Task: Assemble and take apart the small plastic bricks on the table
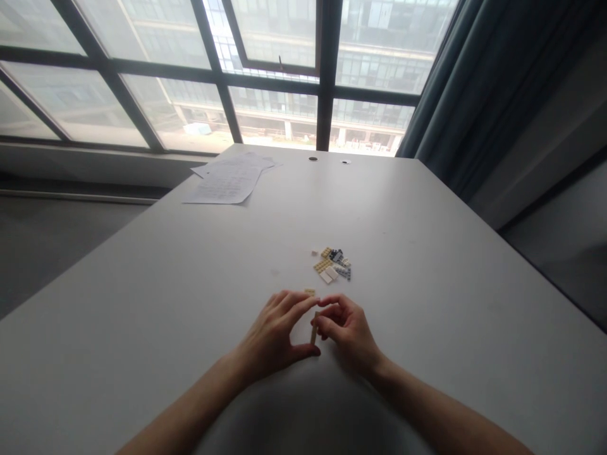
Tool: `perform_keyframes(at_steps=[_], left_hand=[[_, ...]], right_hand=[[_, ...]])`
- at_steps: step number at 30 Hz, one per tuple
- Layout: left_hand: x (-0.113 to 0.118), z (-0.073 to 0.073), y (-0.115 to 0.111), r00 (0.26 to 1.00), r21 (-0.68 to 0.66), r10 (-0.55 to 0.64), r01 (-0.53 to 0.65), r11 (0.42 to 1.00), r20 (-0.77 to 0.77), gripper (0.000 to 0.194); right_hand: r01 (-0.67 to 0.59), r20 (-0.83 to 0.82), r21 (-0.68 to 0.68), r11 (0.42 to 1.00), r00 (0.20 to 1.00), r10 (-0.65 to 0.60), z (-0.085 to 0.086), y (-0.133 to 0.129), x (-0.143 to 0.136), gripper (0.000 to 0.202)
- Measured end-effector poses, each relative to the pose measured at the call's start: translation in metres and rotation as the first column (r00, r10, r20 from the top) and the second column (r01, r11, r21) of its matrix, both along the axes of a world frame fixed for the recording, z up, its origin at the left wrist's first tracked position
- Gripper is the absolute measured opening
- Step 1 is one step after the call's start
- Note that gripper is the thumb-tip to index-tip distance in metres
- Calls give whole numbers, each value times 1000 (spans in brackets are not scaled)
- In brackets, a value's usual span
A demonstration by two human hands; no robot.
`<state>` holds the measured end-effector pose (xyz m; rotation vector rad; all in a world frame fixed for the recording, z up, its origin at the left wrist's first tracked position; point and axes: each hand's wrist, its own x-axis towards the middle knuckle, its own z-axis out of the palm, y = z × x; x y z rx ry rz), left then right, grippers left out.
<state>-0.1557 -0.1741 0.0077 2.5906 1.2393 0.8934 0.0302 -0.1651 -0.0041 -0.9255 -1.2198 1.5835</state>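
Observation:
A narrow tan piece (313,330) stands between my two hands near the front of the white table. My left hand (279,325) has its thumb at the lower end of this piece, with its fingers stretched out above. The thumb and fingers of my right hand (348,328) pinch the piece from the right side. Just beyond my fingertips lies a small tan studded plate (310,292), partly hidden by my left hand. Farther on is a small pile of tan, white, grey and dark building pieces (332,264), with a tiny pale piece (314,253) to its left.
Printed paper sheets (225,183) lie at the far left of the white table (403,227). Two small round holes are near its far edge. Large windows stand behind it, and a dark curtain (455,95) hangs at the right.

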Motion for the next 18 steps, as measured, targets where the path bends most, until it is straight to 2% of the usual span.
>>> perform_keyframes(at_steps=[5,9,13,18], left_hand=[[0,-2,0,1000,9,1,-1,1000,-11,48],[1,-4,-2,1000,-17,19,-19,1000,-10,52],[2,-4,-3,1000,-37,6,-7,999,-31,48],[0,-5,-4,997,2,-17,18,1000,-80,51]], right_hand=[[1,39,-1,1000,999,-1,-4,-1,-2,22],[-21,58,-3,1000,998,21,-5,-1,-3,21],[-7,82,7,1000,997,7,-7,-2,-4,22],[-8,158,41,999,987,1,-9,-2,-3,23]])
